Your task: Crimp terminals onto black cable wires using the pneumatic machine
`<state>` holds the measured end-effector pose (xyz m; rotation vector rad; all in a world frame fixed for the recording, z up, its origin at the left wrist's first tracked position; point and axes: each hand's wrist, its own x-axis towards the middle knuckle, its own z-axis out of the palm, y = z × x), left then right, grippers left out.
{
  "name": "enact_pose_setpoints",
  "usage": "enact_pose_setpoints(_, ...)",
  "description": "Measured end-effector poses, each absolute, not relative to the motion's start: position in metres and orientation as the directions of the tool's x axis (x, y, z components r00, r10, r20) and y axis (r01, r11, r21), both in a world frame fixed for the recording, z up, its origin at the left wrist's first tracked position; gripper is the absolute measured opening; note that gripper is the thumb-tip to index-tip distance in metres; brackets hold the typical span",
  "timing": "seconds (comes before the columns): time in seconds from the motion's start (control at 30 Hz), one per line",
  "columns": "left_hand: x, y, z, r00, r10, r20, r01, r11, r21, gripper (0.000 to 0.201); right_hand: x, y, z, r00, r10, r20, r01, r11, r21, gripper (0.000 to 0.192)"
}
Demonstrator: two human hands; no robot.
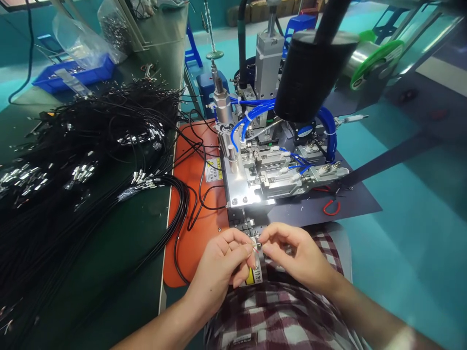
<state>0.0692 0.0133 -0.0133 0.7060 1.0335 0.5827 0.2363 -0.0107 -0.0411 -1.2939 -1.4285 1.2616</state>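
My left hand [222, 260] and my right hand [297, 255] meet fingertip to fingertip just below the front of a small metal machine [270, 170]. Between the thumbs and forefingers they pinch a thin wire end with a small metal sleeve [257, 246]; the piece is tiny and partly hidden by my fingers. Both hands hover above my checked shirt [277, 311] and a yellow warning label [251, 277] on the machine's front.
A big tangle of black cables with metal ends [91, 146] covers the green bench at left, trailing over an orange mat [195, 194]. A blue tray [78, 75] and plastic bags sit at the back. Blue air hoses [255, 114] and a black hood [314, 73] top the machine.
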Motion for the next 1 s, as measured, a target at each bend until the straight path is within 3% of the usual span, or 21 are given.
enact_pose_setpoints(0.27, 0.069, 0.011, -0.014, 0.4, 0.737, -0.544, -0.078, 0.619, 0.782, 0.01, 0.232, -0.015, -0.039, -0.126, 0.946, 0.298, 0.39, 0.323, -0.862, 0.006)
enact_pose_setpoints(0.43, 0.069, 0.011, -0.014, 0.384, 0.754, -0.533, -0.058, 0.596, 0.801, 0.011, 0.231, -0.016, -0.037, -0.156, 0.922, 0.353, 0.493, 0.383, -0.781, 0.009)
enact_pose_setpoints(0.7, 0.07, 0.011, -0.015, 0.359, 0.766, -0.533, -0.082, 0.595, 0.8, 0.011, 0.226, -0.018, -0.04, -0.078, 0.957, 0.28, 0.431, 0.285, -0.856, 0.008)
enact_pose_setpoints(1.0, 0.072, 0.009, -0.016, 0.326, 0.805, -0.496, -0.001, 0.525, 0.851, 0.011, 0.225, -0.024, -0.043, -0.176, 0.901, 0.397, 0.622, 0.414, -0.664, 0.009)
